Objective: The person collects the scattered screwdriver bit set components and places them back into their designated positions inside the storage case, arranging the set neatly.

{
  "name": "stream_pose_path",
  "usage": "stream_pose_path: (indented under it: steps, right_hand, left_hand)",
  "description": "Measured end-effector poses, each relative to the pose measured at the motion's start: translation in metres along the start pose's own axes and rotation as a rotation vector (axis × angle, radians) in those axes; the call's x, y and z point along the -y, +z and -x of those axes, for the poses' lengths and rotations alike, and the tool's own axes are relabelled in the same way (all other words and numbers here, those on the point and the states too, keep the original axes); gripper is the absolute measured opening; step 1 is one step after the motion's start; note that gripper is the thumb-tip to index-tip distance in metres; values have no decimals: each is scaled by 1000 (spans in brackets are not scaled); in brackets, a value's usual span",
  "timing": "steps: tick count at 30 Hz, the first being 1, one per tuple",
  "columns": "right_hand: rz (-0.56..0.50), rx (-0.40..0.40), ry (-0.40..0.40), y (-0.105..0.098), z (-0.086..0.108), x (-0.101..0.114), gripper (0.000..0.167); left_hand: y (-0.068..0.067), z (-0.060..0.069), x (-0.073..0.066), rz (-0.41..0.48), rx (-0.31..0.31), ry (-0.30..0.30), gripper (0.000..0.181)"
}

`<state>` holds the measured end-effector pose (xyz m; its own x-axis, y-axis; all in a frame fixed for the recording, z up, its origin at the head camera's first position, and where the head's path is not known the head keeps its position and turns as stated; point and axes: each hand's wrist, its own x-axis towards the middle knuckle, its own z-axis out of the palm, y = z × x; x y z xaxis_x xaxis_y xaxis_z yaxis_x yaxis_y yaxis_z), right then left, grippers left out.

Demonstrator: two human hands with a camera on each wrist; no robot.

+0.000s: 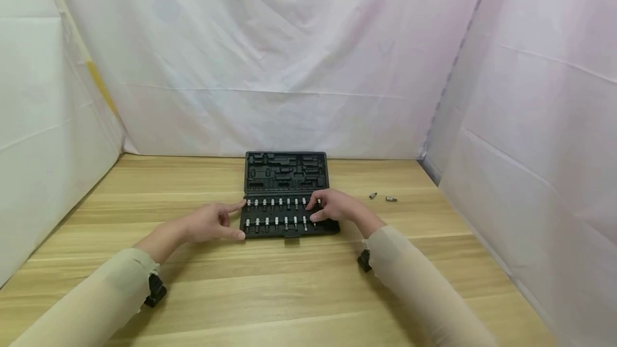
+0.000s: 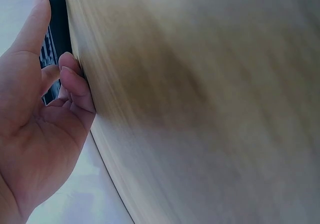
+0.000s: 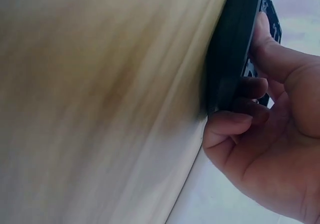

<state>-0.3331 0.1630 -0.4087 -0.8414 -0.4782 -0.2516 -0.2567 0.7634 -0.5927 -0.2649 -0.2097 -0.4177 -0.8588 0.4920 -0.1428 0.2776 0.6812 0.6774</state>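
A black plastic tool case (image 1: 270, 233) lies open on the table, with two rows of silver bit sockets (image 1: 286, 222) in its near half. My left hand (image 1: 209, 222) is at the left end, its index finger and thumb spread and touching the edge and front corner. In the left wrist view, the other fingers of the left hand (image 2: 50, 114) bend inward, holding nothing. Over the right end is my right hand (image 1: 337, 205), thumb and index apart above the sockets. The right wrist view shows the right hand (image 3: 280, 129) with lower fingers bent against the case's side (image 3: 227, 53); sockets beneath are partly hidden.
Two loose bit sockets, one dark (image 1: 373, 195) and another beside it (image 1: 391, 198), lie on the wooden table (image 1: 270, 288) right of the case. The raised lid (image 1: 286, 170) stands behind the rows. White cloth (image 1: 270, 68) hangs around the table's back and sides.
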Motion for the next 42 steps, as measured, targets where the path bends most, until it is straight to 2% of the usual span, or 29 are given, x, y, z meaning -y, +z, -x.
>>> stream_pose_path:
  steps: [9,14,20,29,34,37,42]
  right_hand:
    - [99,-1,101,-4,-6,17,18]
    - [104,1,144,-3,-7,20,17]
    - [101,-5,90,1,-2,12,21]
    - [14,-30,20,4,6,3,27]
    - [-35,-35,-57,-1,9,-11,29]
    - [-72,-81,-91,-12,13,-27,29]
    - [-100,-206,-85,-37,23,-58,33]
  left_hand:
    - [-4,-3,1,-21,-2,5,102]
    - [-3,-4,1,-29,-2,9,102]
    - [-1,-3,1,-10,11,4,102]
    - [1,-1,5,9,-2,-19,104]
    - [3,0,6,7,-4,-16,103]
    - [3,-1,5,6,-4,-6,102]
    - [1,-1,1,2,-6,4,101]
